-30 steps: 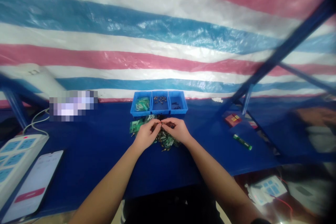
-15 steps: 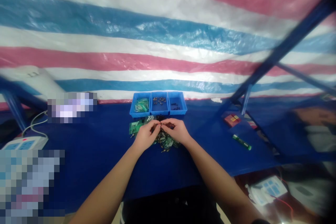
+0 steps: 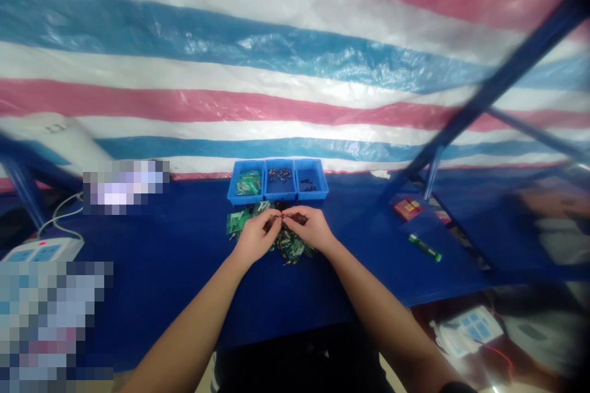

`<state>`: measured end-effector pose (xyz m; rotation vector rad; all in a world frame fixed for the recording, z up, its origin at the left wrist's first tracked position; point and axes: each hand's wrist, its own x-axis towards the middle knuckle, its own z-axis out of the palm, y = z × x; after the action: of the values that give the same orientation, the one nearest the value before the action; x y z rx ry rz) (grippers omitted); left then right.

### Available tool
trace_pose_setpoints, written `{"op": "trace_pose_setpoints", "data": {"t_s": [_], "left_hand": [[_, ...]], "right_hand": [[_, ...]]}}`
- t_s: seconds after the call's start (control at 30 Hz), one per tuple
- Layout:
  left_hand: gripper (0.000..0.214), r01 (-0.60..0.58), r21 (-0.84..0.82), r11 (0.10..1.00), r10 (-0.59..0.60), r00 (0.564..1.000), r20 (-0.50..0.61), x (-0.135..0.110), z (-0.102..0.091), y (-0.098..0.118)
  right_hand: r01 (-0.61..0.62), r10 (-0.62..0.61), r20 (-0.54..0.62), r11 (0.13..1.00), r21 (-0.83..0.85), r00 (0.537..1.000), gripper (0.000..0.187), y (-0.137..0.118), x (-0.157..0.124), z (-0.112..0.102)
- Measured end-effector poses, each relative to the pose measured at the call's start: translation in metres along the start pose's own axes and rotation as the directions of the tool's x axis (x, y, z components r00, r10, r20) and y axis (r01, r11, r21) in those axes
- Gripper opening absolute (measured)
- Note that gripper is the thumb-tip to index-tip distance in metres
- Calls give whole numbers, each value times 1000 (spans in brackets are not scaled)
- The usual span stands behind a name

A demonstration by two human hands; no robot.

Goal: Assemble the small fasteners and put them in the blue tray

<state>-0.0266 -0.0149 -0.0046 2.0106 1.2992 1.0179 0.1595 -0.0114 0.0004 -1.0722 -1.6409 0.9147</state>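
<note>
My left hand (image 3: 256, 234) and my right hand (image 3: 310, 227) meet fingertip to fingertip above a heap of small green circuit boards (image 3: 290, 247) on the blue table (image 3: 161, 252). Both hands are pinched shut on a tiny part between them, too small to name. More green boards (image 3: 237, 221) lie just left of my left hand. Right behind the hands stand three joined blue bins (image 3: 278, 180): the left one holds green boards, the middle and right ones hold small dark parts.
A red box (image 3: 407, 208) and a green stick-shaped object (image 3: 424, 248) lie to the right. A white power strip (image 3: 40, 250) with a cable sits far left. Blue frame bars (image 3: 488, 95) slant across the right. A striped plastic sheet (image 3: 276, 61) hangs behind the table.
Both hands stay pinched together over the heap with barely any motion. The view has shifted slightly.
</note>
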Motion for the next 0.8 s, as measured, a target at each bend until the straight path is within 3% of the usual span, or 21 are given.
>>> {"op": "trace_pose_setpoints", "data": {"t_s": [0.43,0.8], "left_hand": [[26,16,23,1000,-17,999,40,2,-4,5],[26,13,14,1000,-13,1000,12,2,-2,2]], "right_hand": [[6,-6,-4,1000,-18,1000,26,1,0,1],[-6,6,-8,1000,-3,1000,26,0,0,1]]}}
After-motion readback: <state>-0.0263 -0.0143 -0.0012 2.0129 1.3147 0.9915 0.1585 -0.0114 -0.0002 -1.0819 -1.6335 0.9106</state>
